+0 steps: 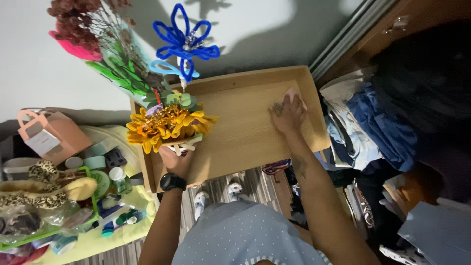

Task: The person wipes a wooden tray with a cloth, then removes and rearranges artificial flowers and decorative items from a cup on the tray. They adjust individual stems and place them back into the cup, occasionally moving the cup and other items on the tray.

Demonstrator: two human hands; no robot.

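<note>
Two hands are at work over a wooden tray table (235, 132) with a raised rim. The left hand (175, 159), a black watch (172, 182) on its wrist, is closed around the base of a bunch of craft flowers (167, 125), holding it upright at the tray's left edge; yellow blooms sit lowest, a blue pipe-cleaner flower (184, 44) stands tallest, with pink and dried red ones at the far left. The right hand (288, 114) lies flat, fingers spread, pressing a pink cloth (293, 94) onto the tray near its far right corner.

Left of the tray, a pink paper bag (49, 132) with a white label (41, 142) on its front stands upright. Below it, a green basket (59, 230) holds small bottles and tubes, with a leopard-print slipper (44, 189) resting on top. To the right lies a heap of blue and white clothes (368, 127).
</note>
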